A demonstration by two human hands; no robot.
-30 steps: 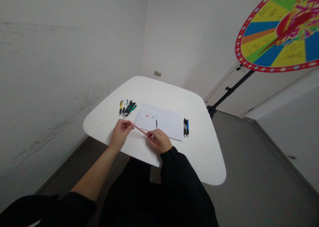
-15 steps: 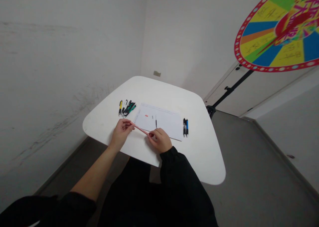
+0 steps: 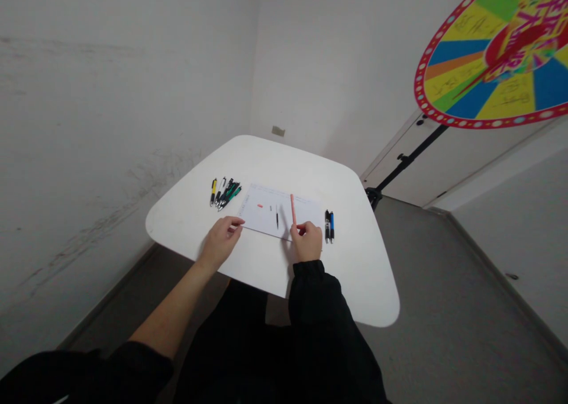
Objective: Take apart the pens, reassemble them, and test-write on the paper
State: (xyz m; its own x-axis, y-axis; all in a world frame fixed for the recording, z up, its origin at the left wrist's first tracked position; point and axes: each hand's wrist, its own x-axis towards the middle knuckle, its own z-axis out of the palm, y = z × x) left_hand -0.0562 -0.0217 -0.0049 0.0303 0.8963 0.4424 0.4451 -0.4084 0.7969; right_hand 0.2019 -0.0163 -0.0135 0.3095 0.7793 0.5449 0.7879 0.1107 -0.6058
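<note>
A slim pink pen barrel (image 3: 293, 207) stands tilted up from my right hand (image 3: 307, 241), which pinches its lower end over the right part of the white paper (image 3: 261, 223). My left hand (image 3: 220, 238) is at the paper's near left corner, holding nothing, its fingers stretched towards the sheet and slightly apart from the thumb. On the paper lie a thin pen refill (image 3: 277, 217) with a dark lower part, a tiny grey piece (image 3: 271, 208) and a short pink piece (image 3: 260, 206). Faint writing runs along the sheet's far and left edges.
Several pens (image 3: 227, 193) lie bunched on the white table (image 3: 355, 274) left of the paper. A black pen (image 3: 327, 226) and a blue pen (image 3: 332, 227) lie to its right. A colourful prize wheel (image 3: 479, 67) on a black stand (image 3: 408, 160) rises beyond the table's right side.
My left hand has let go of the pink pen barrel. My right hand has moved right with it, turning it from lying across between both hands to pointing away from me.
</note>
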